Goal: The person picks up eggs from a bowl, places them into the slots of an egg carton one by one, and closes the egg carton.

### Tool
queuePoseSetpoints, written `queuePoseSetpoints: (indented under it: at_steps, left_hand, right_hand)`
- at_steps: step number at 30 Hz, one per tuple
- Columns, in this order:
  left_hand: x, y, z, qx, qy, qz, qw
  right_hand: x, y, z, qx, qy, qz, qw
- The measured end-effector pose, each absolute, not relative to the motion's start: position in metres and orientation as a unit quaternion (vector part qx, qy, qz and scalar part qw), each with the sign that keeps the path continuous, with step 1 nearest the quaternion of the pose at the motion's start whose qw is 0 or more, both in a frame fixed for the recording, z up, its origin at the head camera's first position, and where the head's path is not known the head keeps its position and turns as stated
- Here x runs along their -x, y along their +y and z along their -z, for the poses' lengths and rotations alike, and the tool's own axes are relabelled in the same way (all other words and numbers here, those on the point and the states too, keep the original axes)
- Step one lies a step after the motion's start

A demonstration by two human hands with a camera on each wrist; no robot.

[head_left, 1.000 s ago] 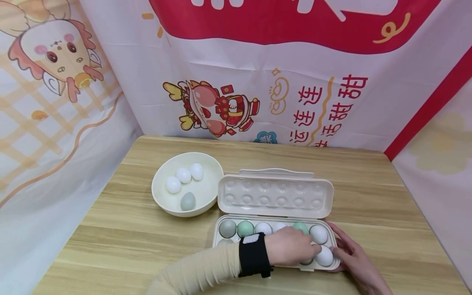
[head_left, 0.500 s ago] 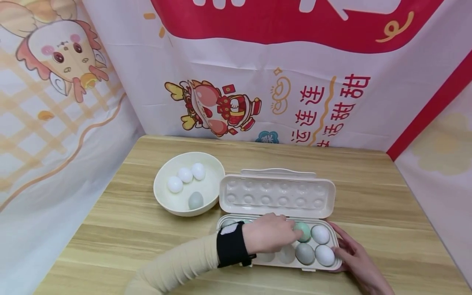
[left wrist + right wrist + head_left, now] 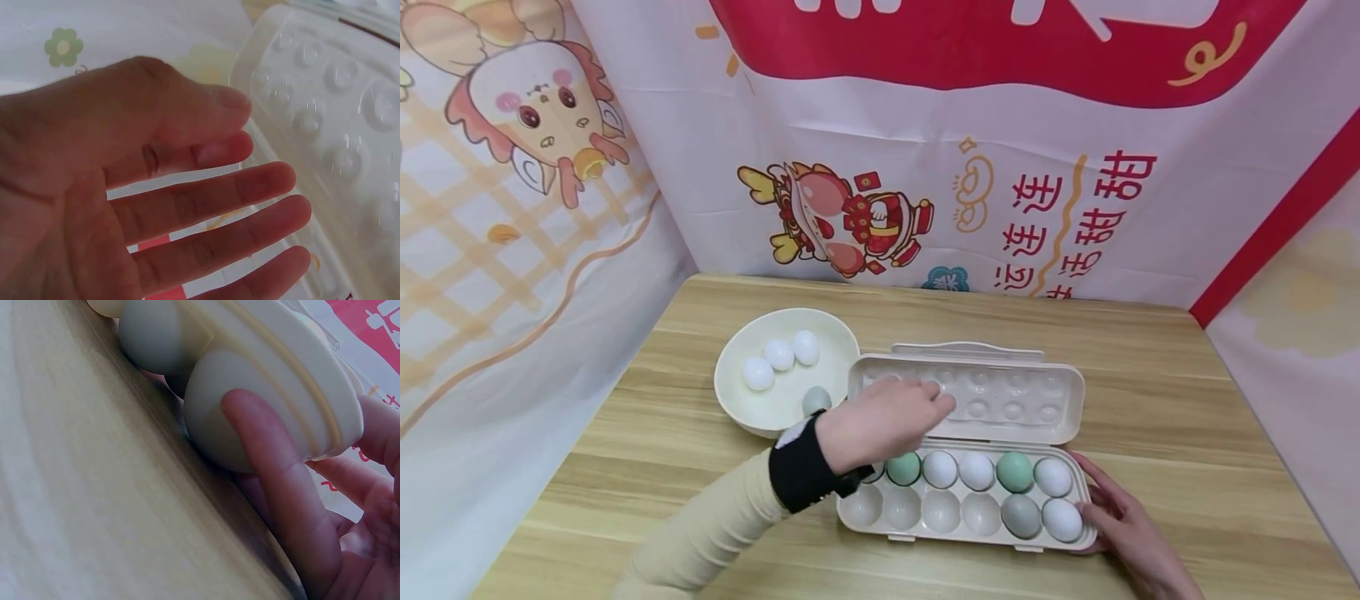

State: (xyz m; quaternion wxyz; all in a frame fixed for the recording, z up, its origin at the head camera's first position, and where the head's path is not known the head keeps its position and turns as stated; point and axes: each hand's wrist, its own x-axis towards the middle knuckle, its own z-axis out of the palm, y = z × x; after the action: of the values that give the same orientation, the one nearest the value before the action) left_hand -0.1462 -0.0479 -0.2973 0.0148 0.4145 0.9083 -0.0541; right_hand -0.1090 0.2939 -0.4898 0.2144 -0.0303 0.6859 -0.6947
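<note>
My left hand (image 3: 887,421) is over the left part of the raised lid (image 3: 1015,431) of an egg carton (image 3: 962,539), beside a cream bowl (image 3: 775,410). In the left wrist view its fingers (image 3: 244,187) are spread, holding nothing. My right hand (image 3: 1123,525) grips the carton's right end, thumb at the rim; in the right wrist view one digit presses under a rounded cup (image 3: 209,415). White eggs (image 3: 977,472) and green eggs (image 3: 1015,472) fill much of the back row. In front, a grey egg (image 3: 1021,517) and a white egg (image 3: 1062,520) sit at the right.
Three white eggs (image 3: 758,373) and a grey egg (image 3: 816,400) lie in the bowl, left of the carton. Rounded cups (image 3: 941,511) show along the front row's left part. A printed cloth (image 3: 700,167) hangs behind the wooden table (image 3: 1157,392).
My left hand has let go of the grey egg in the front row and moved left toward the bowl. The bowl's grey egg has shifted right. The right hand keeps its place.
</note>
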Motion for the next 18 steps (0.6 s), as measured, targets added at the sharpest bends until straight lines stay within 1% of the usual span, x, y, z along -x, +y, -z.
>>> queuePoseSetpoints:
  at_steps: [5,7,9,13,16,18]
  left_hand:
    - [0.154,-0.071,0.283,-0.403,0.915,0.008,0.007]
    - [0.157,-0.081,0.278,-0.39,0.921,0.01,0.0]
    - [0.16,-0.089,0.272,-0.369,0.929,0.016,0.005]
    - [0.167,-0.106,0.262,-0.352,0.935,0.033,-0.01]
    - [0.174,-0.118,0.256,-0.343,0.939,0.035,0.0]
    - [0.181,-0.127,0.254,-0.334,0.942,0.029,0.022]
  right_hand:
    - [0.109,0.294,0.489,0.026,0.687,0.693,0.216]
    - [0.109,0.293,0.49,0.034,0.682,0.698,0.213]
    - [0.109,0.294,0.49,0.048,0.676,0.705,0.209]
    - [0.109,0.294,0.491,0.064,0.669,0.712,0.203]
    - [0.109,0.293,0.49,0.053,0.676,0.705,0.207]
    - [0.109,0.293,0.489,0.042,0.68,0.701,0.213]
